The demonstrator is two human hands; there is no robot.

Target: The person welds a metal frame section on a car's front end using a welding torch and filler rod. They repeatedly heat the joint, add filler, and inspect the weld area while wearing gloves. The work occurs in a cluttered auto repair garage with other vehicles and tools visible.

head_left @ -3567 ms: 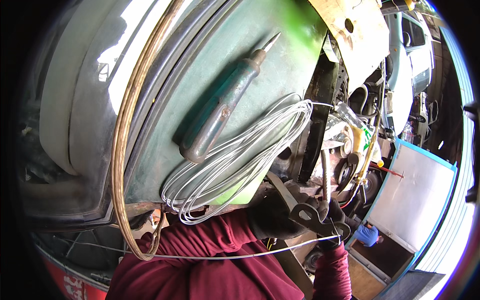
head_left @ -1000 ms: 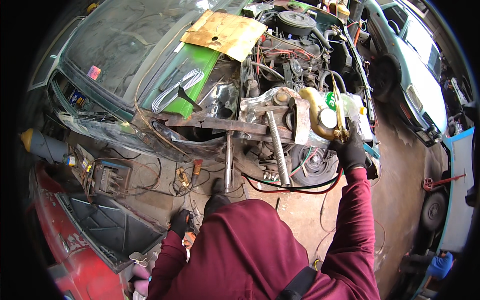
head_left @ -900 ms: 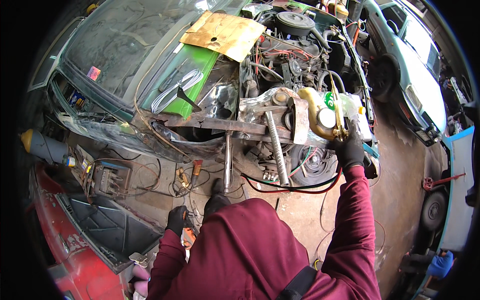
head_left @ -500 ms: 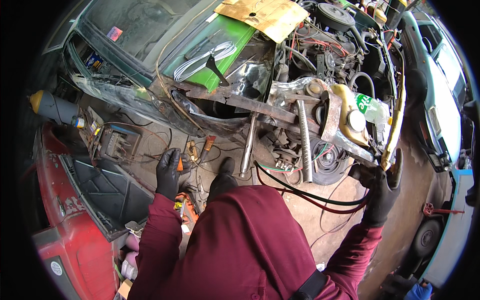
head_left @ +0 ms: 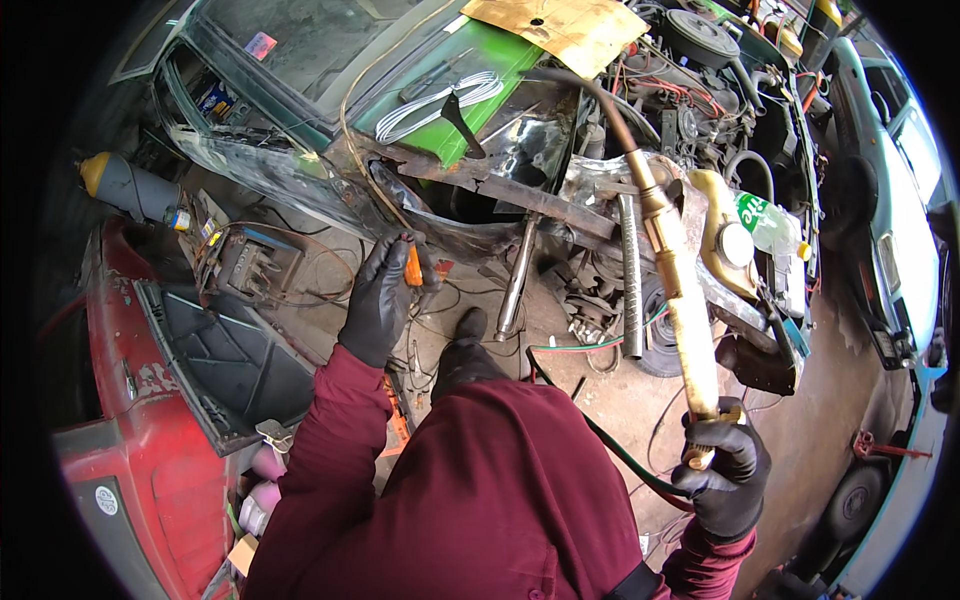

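With hands well apart — right hand (head_left: 728, 470) gripping the gas torch (head_left: 682, 290) by its valve end before the engine (head_left: 688, 128), left hand (head_left: 375, 308) pinching a small orange lighter-like object (head_left: 413, 267) — keep nozzle (head_left: 615, 118) steady, hoses (head_left: 620, 453) slack.

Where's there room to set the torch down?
Free: brown floor bordered by the stripped green car, pale blue car and red stand. Crowded: around the engine, packed with parts; also below the left hand, cable-strewn, metal box leftward.

A red vehicle (head_left: 180, 450) stands left, a pale car (head_left: 868, 120) right.
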